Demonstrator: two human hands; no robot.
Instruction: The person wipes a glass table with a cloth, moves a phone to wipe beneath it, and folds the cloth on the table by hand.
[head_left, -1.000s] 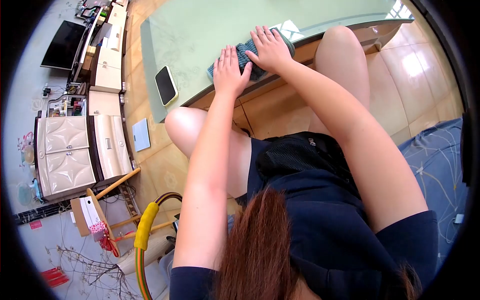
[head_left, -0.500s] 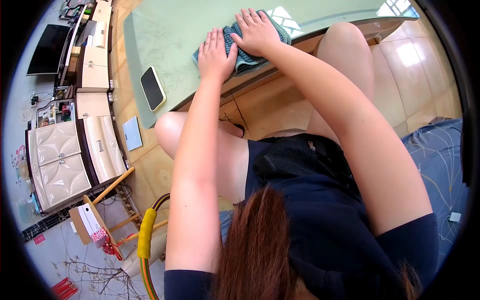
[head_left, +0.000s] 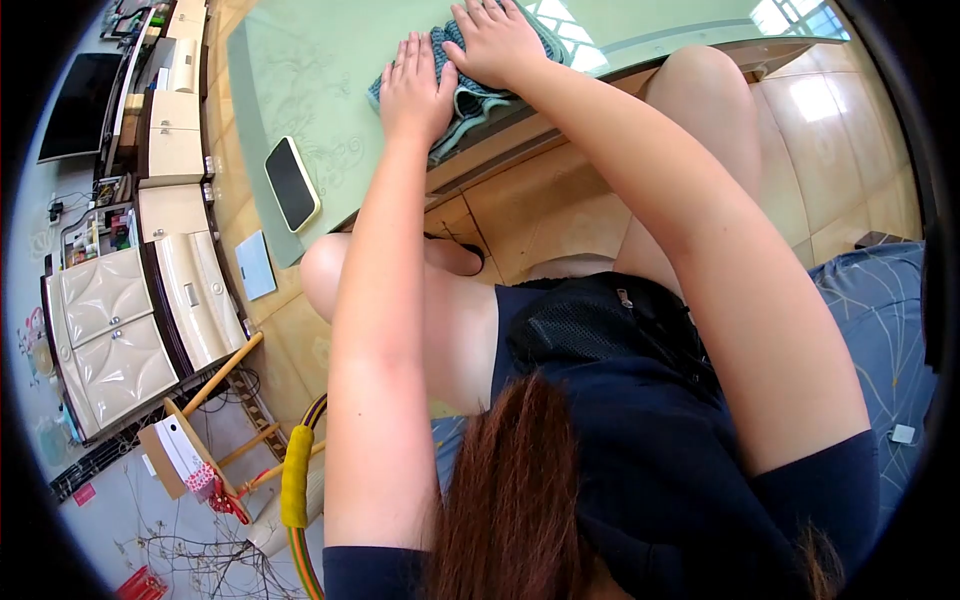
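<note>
A folded blue-green cloth (head_left: 470,108) lies on the glass-topped table (head_left: 340,80), close to its near edge. My left hand (head_left: 414,95) rests flat on the left part of the cloth, fingers stretched out. On the cloth's right part lies my right hand (head_left: 495,45), palm down with its fingers spread. The thumbs of both hands point toward each other. One edge of the cloth droops in folds by the table's rim. Both palms hide much of the cloth.
A phone (head_left: 291,185) lies on the table's left corner. Beside the table, a pale blue flat thing (head_left: 255,265) is on the tiled floor. Cream cabinets (head_left: 120,350) and a television (head_left: 80,108) stand at the left. A blue-covered seat (head_left: 880,340) is at the right.
Both hands and the cloth have shifted slightly up in view. The near edge of the cloth looks more bunched. The whole scene at the left has moved a little leftward.
</note>
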